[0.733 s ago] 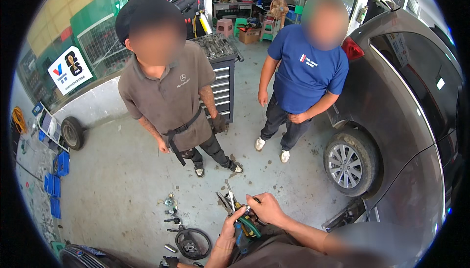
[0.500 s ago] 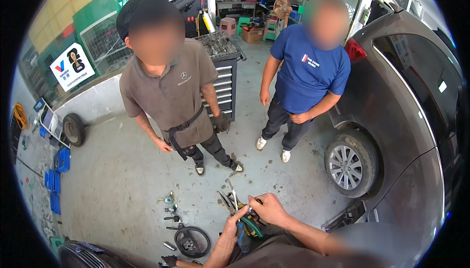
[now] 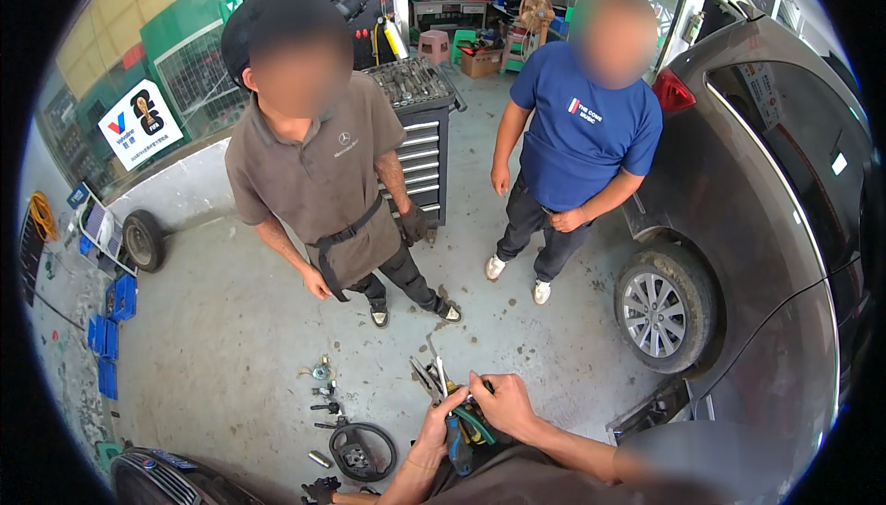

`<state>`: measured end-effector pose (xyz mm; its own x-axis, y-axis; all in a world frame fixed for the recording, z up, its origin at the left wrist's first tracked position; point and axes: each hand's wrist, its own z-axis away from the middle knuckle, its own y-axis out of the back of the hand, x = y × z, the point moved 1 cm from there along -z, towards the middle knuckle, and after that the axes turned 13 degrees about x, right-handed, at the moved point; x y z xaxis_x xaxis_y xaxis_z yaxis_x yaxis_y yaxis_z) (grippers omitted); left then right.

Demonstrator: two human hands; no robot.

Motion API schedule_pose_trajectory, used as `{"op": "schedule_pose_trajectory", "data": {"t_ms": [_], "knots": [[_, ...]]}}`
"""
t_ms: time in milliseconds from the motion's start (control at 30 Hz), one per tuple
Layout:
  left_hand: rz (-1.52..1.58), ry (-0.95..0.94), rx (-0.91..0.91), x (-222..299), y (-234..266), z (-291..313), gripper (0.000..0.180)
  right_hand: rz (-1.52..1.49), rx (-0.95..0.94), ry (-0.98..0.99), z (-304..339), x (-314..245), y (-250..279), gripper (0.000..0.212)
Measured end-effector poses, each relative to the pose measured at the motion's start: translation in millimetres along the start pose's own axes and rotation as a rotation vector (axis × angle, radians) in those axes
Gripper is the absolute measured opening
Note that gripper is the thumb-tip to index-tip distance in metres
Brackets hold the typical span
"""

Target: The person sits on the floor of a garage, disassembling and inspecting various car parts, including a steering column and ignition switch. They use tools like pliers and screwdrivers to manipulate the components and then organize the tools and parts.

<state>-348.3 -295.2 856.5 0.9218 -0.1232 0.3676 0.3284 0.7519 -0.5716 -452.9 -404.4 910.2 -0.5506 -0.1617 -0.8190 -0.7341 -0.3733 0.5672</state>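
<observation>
Low in the middle of the view, my left hand (image 3: pixel 437 424) is closed round a bundle of hand tools. Pliers with open metal jaws (image 3: pixel 425 381) stick up from it, beside a thin bright metal shaft (image 3: pixel 441 376). Below the fist hang a blue handle (image 3: pixel 459 448) and a curved green handle (image 3: pixel 478 426). My right hand (image 3: pixel 506 405) is closed against the right side of the bundle. Its fingers wrap round something dark, which they mostly hide. Which handle belongs to which tool cannot be told.
Two people stand facing me, one in a brown shirt (image 3: pixel 309 182), one in a blue shirt (image 3: pixel 581 136). A steering wheel (image 3: pixel 391 461) and small parts lie on the floor, near another person's gloved hand (image 3: pixel 320 490). A car (image 3: pixel 757 200) stands right; a tool cabinet (image 3: pixel 426 159) behind.
My right hand has shifted slightly lower against the tool bundle. My left hand keeps its hold. The whole view has shifted a little.
</observation>
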Motion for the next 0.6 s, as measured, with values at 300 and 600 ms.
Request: {"op": "schedule_pose_trajectory", "data": {"t_ms": [300,600], "knots": [[0.038,0.023,0.01,-7,13,-8,0.022,-0.039,-0.026,0.051,1,-6,3,0.051],[0.026,0.041,0.056,-9,18,-6,0.022,-0.029,-0.078,-0.058,-3,5,-6,0.051]]}}
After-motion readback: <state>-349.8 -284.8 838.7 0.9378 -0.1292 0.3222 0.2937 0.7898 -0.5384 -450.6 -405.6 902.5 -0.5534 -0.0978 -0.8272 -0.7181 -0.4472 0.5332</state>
